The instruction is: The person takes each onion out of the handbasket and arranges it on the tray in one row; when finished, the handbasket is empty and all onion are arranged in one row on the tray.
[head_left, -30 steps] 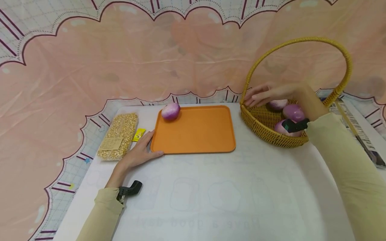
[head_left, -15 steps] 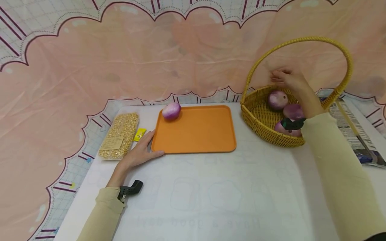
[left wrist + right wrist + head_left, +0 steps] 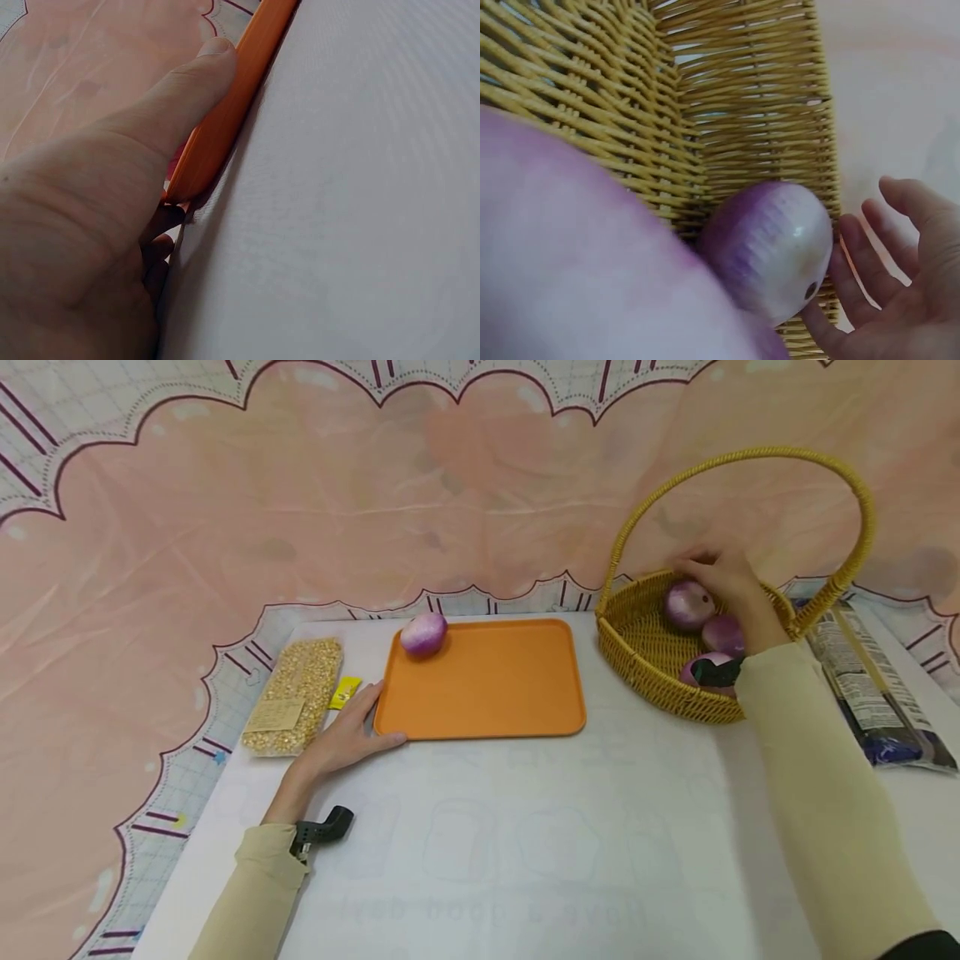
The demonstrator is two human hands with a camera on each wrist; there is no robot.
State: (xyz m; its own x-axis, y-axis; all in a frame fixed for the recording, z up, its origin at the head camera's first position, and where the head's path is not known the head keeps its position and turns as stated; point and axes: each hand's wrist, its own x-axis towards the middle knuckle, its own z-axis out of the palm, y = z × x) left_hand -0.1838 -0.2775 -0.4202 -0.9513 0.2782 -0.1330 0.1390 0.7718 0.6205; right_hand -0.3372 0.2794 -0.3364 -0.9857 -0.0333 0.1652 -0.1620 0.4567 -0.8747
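Note:
My left hand rests at the near left corner of an orange tray, its thumb along the front edge and its fingers along the left side. A purple-and-white onion lies at the tray's far left corner. On the right stands a yellow wicker basket with an arched handle, holding three purple onions. Reaching under that handle, my right hand is at the back rim, with loosely bent fingers beside the farthest onion. Another onion fills the lower left of the right wrist view.
A clear bag of yellow corn kernels and a small yellow packet lie left of the tray. A dark printed package lies right of the basket. A patterned cloth hangs behind the white table.
My right hand has moved from the basket's left rim up and right to the back, then lowered beside the farthest onion. The left hand and tray stay put.

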